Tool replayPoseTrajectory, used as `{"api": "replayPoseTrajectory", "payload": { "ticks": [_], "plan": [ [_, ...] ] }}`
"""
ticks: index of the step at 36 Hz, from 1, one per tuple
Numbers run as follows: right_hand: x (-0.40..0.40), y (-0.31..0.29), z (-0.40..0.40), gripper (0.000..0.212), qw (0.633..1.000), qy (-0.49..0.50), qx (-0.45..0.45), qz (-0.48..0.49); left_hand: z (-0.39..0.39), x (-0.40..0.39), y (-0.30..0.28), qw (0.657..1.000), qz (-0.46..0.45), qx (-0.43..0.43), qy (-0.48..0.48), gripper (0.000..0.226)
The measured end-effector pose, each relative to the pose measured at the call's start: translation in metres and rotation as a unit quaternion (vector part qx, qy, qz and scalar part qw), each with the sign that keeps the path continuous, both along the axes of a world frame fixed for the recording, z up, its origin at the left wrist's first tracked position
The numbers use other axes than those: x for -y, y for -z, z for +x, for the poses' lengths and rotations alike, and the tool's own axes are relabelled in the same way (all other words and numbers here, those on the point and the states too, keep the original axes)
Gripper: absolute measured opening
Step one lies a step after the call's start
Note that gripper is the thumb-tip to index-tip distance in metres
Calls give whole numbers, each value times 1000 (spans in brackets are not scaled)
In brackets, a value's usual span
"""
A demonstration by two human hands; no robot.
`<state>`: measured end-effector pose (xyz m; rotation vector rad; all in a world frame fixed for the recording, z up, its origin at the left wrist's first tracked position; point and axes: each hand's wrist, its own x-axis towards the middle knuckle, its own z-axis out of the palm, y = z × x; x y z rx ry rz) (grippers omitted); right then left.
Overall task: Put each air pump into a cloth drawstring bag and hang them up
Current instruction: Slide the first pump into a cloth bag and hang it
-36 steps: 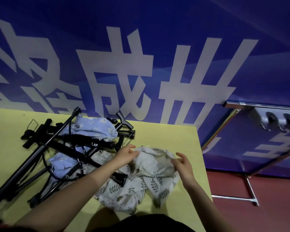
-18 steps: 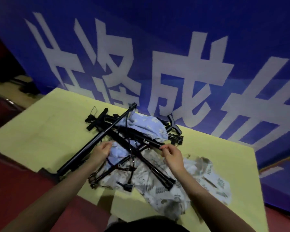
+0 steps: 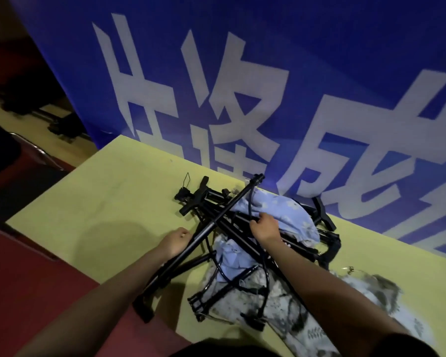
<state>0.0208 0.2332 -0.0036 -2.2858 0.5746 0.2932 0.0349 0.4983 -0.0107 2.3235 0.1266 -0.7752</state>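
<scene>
Black air pumps (image 3: 232, 220) tangled, cloth bags (image 3: 289, 215) half-buried, left hand (image 3: 174, 240) grip unclear

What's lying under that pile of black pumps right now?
Under the pumps show a blue floral bag, a second blue cloth and the leaf-print bag, on the yellow table. Anything deeper is covered.

Showing black on tangled air pumps (image 3: 218, 222). Showing pale blue with white flower print on drawstring bag (image 3: 291, 217). Showing off-white with grey-green leaf print on second bag (image 3: 317, 328). Showing yellow-green on table (image 3: 101, 202), blue with large white characters on banner (image 3: 294, 73), dark red on floor (image 3: 36, 292).
</scene>
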Motion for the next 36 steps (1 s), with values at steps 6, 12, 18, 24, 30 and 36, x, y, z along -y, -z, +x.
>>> {"api": "replayPoseTrajectory", "payload": {
  "ticks": [6, 12, 18, 24, 30, 36],
  "plan": [
    [-12, -6, 27, 46, 997, 12, -57, -53, 22, 14, 12, 992, -80, -80, 47, 50],
    [-21, -7, 47, 50, 996, 63, -8, 70, 37, 27, 20, 980, -149, -119, 64, 63],
    [-19, -9, 75, 40, 951, 217, 85, 202, 40, 31, 18, 980, -180, -16, 79, 46],
    [-12, -41, 67, 15, 934, 227, 166, 220, 44, 35, -4, 971, -210, -29, 114, 50],
    [11, -68, 37, 29, 892, 247, 214, 313, 40, 47, -44, 960, -226, -23, 163, 47],
    [50, -102, -15, 27, 850, 275, 259, 366, 24, 69, -85, 949, -213, 45, 229, 37]
  ]
}}
